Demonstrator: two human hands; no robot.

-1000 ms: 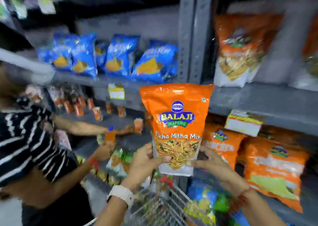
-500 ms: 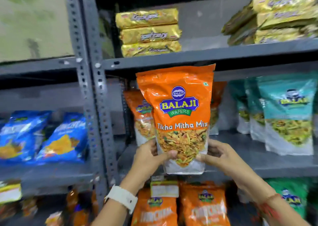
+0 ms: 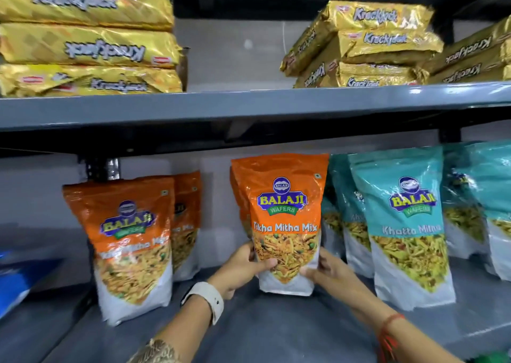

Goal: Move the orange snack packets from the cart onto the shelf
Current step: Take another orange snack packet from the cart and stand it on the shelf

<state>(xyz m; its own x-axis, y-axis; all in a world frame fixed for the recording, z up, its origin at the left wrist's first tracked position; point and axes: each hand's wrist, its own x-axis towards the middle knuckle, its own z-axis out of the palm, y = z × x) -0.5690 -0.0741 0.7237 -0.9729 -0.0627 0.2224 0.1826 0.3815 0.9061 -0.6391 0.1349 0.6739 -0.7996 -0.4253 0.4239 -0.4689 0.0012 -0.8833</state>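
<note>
I hold an orange Balaji "Tikha Mitha Mix" packet (image 3: 282, 219) upright over the grey shelf (image 3: 276, 332). My left hand (image 3: 243, 270) grips its lower left edge and my right hand (image 3: 329, 272) its lower right edge. The packet's base is at or just above the shelf surface. Another orange packet (image 3: 239, 196) stands right behind it. Two more orange packets stand to the left, one in front (image 3: 130, 243) and one behind (image 3: 186, 219). The cart is out of view.
Teal Balaji "Khatta Mitha" packets (image 3: 406, 224) stand close on the right. The shelf board above (image 3: 249, 105) carries stacks of gold Krackjack packs (image 3: 83, 39). A blue packet (image 3: 19, 277) lies at the far left. Bare shelf lies between the two orange groups.
The view rose and closed in on the shelf. The packet moved forward from in front of the rack into the shelf bay, in front of another orange packet. Both hands keep their grip.
</note>
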